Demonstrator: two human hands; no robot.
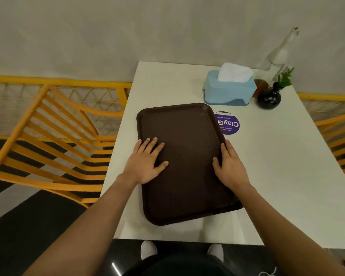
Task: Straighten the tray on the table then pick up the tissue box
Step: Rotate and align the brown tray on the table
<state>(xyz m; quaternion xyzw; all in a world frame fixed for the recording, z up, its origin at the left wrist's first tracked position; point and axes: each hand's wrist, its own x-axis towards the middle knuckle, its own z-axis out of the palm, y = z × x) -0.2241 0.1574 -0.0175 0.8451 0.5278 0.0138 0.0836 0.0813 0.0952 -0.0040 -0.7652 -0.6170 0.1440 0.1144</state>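
Observation:
A dark brown tray (187, 136) lies on the white table (277, 176), turned slightly so its near end angles to the right. My left hand (145, 162) rests flat on the tray's left side, fingers spread. My right hand (229, 166) presses on the tray's right rim, fingers together along the edge. A light blue tissue box (229, 90) with white tissue sticking out stands beyond the tray at the table's far side, untouched.
A round purple sticker (230, 125) lies partly under the tray's far right corner. A black vase with a green sprig (270, 97), a small amber jar (260, 86) and a clear glass bottle (277, 56) stand right of the tissue box. Yellow chairs (54, 140) flank the table.

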